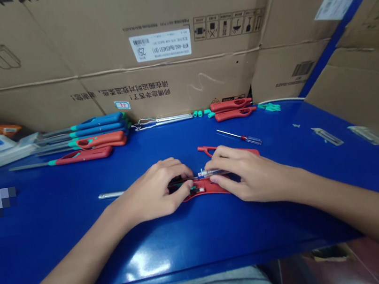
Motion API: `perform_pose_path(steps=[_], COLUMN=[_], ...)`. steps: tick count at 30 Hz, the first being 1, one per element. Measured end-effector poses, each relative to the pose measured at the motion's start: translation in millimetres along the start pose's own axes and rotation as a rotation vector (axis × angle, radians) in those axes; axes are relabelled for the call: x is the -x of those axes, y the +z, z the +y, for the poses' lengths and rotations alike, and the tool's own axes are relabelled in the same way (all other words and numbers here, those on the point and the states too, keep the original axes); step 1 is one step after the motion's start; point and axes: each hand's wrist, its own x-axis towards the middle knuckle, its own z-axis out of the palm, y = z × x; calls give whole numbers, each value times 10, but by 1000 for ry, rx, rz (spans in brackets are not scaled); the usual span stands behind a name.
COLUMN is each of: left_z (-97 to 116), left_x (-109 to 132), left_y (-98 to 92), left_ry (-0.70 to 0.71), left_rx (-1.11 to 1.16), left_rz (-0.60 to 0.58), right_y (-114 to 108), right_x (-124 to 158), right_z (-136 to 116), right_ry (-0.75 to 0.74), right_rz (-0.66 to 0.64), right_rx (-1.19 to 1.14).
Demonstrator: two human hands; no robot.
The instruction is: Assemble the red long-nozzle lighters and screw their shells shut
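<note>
On the blue table lies an opened red lighter shell, with small white and green parts showing inside it. My left hand is closed on the shell's left end, thumb at the front. A metal lighter tube sticks out to the left from under that hand. My right hand is closed on a clear fuel tank with a white valve end, just above the shell, its thumb near the shell's edge. Behind the right fingers lies the other red shell half, partly hidden.
Assembled lighters in blue and red are stacked at the back left. Metal tubes, red shells and green pieces line the cardboard wall. A screwdriver and clear fuel tanks lie to the right.
</note>
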Motion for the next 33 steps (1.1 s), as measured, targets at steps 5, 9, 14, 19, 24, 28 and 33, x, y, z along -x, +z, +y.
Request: perform_pose_path(steps=[5,9,14,19,24,28,33], left_z=[-11,4,13,25,34,35,34], left_x=[-34,-35,-28,-31,-20,-14,-20], left_y=[42,48,46,49,49,48,56], left_ry=[9,29,26,15,28,19,12], left_rx=[-10,-9,-26,-16,1,-10,-6], left_rz=[60,91,79,75,74,74,72], right_y=[48,71,85,107,119,102,100], right_x=[3,-5,2,-2,-17,-2,3], right_z=[5,19,27,34,48,40,8], right_ry=[23,33,27,24,1,18,23], right_rz=[-26,-31,-30,-42,-41,-36,-40], right_rx=[32,27,17,19,8,-5,-13])
